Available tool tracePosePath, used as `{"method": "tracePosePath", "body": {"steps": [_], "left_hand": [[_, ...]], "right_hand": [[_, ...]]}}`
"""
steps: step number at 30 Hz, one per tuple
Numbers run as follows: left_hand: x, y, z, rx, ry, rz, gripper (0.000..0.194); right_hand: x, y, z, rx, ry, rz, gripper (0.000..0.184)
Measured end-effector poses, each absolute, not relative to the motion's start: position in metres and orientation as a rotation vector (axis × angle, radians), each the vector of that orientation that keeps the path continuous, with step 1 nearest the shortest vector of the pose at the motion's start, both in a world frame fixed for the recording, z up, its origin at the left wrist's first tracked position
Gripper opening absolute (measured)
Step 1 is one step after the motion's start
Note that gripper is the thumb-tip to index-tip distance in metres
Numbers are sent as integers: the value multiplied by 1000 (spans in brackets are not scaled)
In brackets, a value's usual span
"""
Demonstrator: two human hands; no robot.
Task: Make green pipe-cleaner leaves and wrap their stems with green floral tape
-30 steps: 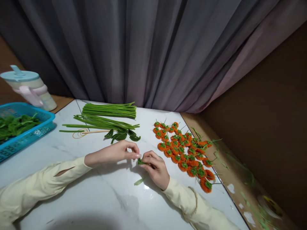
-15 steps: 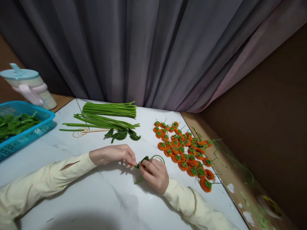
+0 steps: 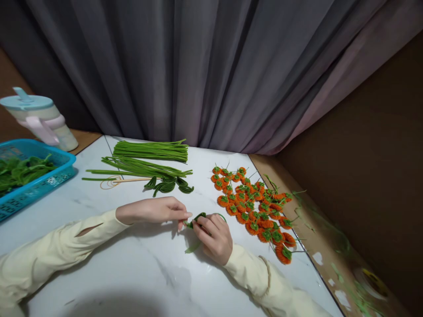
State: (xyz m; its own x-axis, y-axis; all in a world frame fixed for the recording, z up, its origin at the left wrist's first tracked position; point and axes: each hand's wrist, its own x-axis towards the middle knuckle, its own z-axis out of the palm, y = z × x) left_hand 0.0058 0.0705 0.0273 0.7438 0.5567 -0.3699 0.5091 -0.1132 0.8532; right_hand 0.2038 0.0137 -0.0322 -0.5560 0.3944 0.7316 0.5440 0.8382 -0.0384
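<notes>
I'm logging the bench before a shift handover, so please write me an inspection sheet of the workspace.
Surface: white tabletop with grey veining.
Job's things: green stems in two groups, dark green leaves, and orange pieces with green tops spread at the right.
Clutter: white scraps and green bits beyond the right edge; thin stick by the leaves.
Hands: right hand has a green piece in its grip; left hand is close to it, contact unclear.
Cables: nothing seen.
Surroundings: grey curtain behind; blue basket and lidded cup at left.
</notes>
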Motion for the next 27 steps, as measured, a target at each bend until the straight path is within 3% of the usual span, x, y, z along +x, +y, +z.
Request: {"method": "tracePosePath", "body": {"steps": [8, 19, 27], "left_hand": [[2, 75, 19, 1815, 842, 64, 32], [0, 78, 39, 1828, 912, 131, 49], [11, 61, 24, 1786, 907, 209, 50]], "right_hand": [[205, 14, -38, -717, -2228, -222, 27], [203, 13, -37, -695, -2248, 10, 34], [196, 8, -30, -905, -2118, 151, 23]]}}
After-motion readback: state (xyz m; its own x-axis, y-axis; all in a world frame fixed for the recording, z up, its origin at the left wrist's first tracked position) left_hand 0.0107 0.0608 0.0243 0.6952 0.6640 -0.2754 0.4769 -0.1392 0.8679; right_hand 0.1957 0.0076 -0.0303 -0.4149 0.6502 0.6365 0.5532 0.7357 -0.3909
